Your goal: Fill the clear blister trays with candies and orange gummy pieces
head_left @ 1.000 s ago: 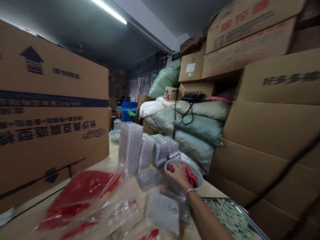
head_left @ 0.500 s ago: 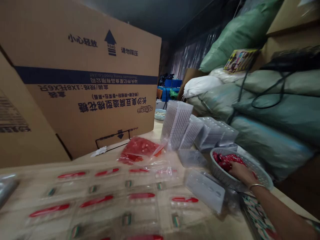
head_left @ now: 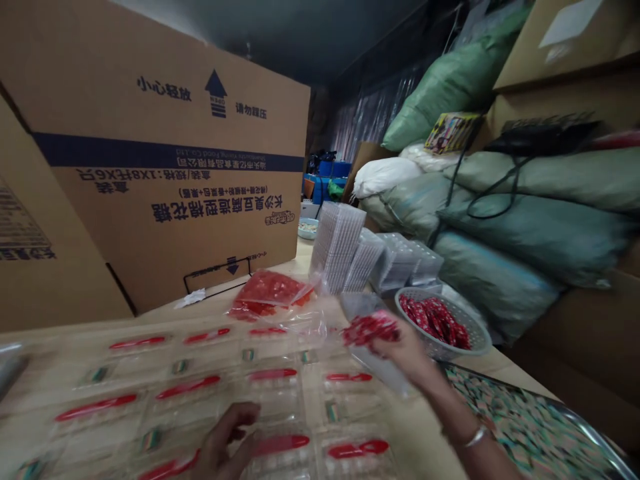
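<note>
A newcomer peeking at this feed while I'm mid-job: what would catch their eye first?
Rows of clear packets with red strips cover the near table, with the left hand over the closest ones. The right hand holds a red clump above the table, just left of a round basket of more red pieces. Behind, a big cardboard box fills the left and stuffed green sacks pile up on the right.

Red packets (head_left: 370, 329) in right hand (head_left: 407, 353), more of the same red in grey mesh basket (head_left: 480, 327). Red strips (head_left: 95, 408) in clear trays, lower left. Brown carton (head_left: 165, 220) upper left, navy band (head_left: 165, 155). Sage-green sacks (head_left: 530, 193) right. Metal tray (head_left: 520, 427) lower right, teal-and-cream mosaic pattern.
</note>
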A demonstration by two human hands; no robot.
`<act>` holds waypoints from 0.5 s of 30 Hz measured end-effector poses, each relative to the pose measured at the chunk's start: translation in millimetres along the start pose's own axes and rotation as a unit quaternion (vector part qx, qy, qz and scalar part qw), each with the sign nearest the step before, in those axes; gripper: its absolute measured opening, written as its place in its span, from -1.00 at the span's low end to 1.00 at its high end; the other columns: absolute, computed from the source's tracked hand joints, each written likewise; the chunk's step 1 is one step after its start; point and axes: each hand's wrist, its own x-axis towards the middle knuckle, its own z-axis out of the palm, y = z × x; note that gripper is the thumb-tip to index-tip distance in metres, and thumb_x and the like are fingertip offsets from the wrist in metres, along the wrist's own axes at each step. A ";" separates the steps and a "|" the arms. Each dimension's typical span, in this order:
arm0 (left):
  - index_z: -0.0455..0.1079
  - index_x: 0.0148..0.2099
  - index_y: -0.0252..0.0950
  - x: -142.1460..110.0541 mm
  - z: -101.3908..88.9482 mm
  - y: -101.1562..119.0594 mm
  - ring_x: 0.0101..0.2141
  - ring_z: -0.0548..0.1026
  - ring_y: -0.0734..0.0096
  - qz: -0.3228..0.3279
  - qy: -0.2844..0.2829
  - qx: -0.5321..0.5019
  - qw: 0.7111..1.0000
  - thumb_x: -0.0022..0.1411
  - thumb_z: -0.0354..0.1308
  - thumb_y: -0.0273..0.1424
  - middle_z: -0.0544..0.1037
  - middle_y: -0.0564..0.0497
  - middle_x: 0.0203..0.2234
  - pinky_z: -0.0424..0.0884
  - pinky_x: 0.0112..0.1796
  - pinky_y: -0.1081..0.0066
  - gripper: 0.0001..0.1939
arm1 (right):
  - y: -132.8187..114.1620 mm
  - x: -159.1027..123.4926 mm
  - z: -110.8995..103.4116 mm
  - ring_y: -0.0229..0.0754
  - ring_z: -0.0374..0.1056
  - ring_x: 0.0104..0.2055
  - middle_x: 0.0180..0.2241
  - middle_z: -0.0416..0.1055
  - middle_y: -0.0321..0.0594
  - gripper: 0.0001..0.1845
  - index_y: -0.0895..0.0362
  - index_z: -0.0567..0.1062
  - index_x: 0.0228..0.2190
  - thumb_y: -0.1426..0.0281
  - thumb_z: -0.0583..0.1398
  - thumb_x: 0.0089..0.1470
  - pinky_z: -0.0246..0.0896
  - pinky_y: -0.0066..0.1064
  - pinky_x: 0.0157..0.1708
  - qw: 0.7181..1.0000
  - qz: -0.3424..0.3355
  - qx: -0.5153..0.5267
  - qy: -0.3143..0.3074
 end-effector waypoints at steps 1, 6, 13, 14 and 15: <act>0.49 -0.12 -0.09 4.5 8.2 5.4 -0.11 0.52 0.10 -0.043 -0.016 -0.066 0.997 -0.05 0.29 -0.06 0.59 -0.04 -0.10 0.42 -0.11 0.22 -0.57 | 1.0 -14.8 32.2 -0.20 0.33 -0.56 -0.55 0.49 -0.29 -0.74 0.12 0.51 -0.48 0.40 0.20 -0.40 0.23 -0.43 -0.55 0.997 0.035 0.051 -0.046; 0.45 -0.04 -0.09 4.2 7.1 15.8 -0.18 0.54 0.22 -0.130 -0.068 -0.277 0.950 -0.09 0.36 -0.13 0.60 -0.03 -0.14 0.43 -0.24 0.33 -0.48 | 11.7 -78.0 148.0 -0.27 0.29 -0.60 -0.63 0.47 -0.33 -0.81 0.14 0.51 -0.60 0.45 0.16 -0.43 0.20 -0.48 -0.56 0.947 0.157 0.241 -0.145; 0.49 -0.44 -0.29 -27.3 -58.0 -6.8 -0.65 0.39 0.47 -0.121 0.092 -0.141 0.978 -0.36 0.42 -0.04 0.53 0.08 -0.68 0.28 -0.58 0.48 -0.52 | 24.0 -110.4 187.4 -0.22 0.34 -0.56 -0.62 0.49 -0.31 -0.79 0.16 0.55 -0.60 0.53 0.22 -0.49 0.23 -0.46 -0.50 0.886 0.272 0.332 -0.174; 0.48 -0.45 -0.29 -27.9 -74.7 -8.0 -0.65 0.39 0.46 -0.117 0.115 -0.128 0.978 -0.37 0.42 -0.05 0.53 0.08 -0.69 0.27 -0.59 0.47 -0.53 | 26.3 -112.5 186.9 -0.21 0.35 -0.56 -0.62 0.50 -0.31 -0.78 0.15 0.55 -0.58 0.51 0.24 -0.48 0.24 -0.44 -0.51 0.887 0.282 0.326 -0.166; 0.48 -0.44 -0.28 -26.8 -93.0 -7.9 -0.64 0.41 0.45 -0.113 0.138 -0.112 0.978 -0.36 0.42 -0.08 0.54 0.07 -0.67 0.28 -0.57 0.47 -0.55 | 28.7 -114.5 185.7 -0.19 0.36 -0.57 -0.62 0.50 -0.32 -0.78 0.14 0.56 -0.56 0.50 0.26 -0.47 0.24 -0.43 -0.52 0.888 0.289 0.321 -0.159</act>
